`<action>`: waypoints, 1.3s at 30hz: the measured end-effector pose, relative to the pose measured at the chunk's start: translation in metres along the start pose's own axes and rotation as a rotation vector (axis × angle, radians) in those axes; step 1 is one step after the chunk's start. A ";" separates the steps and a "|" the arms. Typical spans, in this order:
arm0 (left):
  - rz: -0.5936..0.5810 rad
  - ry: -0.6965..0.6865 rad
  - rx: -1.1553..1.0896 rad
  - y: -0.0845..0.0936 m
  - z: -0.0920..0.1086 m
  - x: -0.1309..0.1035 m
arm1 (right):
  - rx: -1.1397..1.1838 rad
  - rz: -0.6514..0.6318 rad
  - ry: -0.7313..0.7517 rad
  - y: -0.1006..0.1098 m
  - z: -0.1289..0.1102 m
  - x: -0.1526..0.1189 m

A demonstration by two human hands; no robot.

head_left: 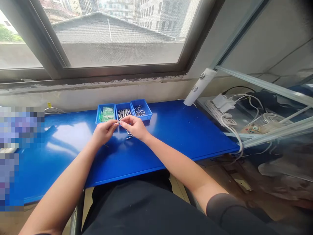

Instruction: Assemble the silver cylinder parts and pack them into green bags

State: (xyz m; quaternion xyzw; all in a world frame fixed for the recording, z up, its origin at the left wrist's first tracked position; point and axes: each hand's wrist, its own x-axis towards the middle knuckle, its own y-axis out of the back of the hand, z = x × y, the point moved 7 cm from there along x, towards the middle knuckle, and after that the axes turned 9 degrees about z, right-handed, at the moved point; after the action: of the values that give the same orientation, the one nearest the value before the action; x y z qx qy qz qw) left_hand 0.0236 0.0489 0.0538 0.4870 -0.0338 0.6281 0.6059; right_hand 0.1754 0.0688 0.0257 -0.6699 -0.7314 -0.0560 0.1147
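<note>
My left hand (105,131) and my right hand (134,126) meet fingertip to fingertip above the blue table, both closed in a pinch. Between them is something small and thin that I cannot make out. Just behind the hands stand three blue bins in a row. The left bin (96,120) holds green, clear slender pieces (108,113). In the middle bin (120,105) lie short black and silver cylinders (124,113). Small metal pins (140,112) fill part of the right bin (148,114). Several thin metal parts (129,134) lie on the table below my right hand.
A white bottle (200,86) stands at the blue table's (171,140) back right corner. Beyond the right edge are a power strip (221,112) with plugs and cables, and a metal frame (266,84). A window (117,39) is behind. Blurred blocks cover the far left.
</note>
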 end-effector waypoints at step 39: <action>-0.049 0.134 0.175 -0.003 -0.013 -0.003 | 0.127 0.056 -0.261 0.007 0.014 0.005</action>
State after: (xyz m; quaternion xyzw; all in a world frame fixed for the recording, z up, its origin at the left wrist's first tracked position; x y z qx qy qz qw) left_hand 0.0180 0.0558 0.0434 0.4957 0.0735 0.6446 0.5773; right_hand 0.1803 0.0780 0.0127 -0.6828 -0.7234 0.0814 0.0622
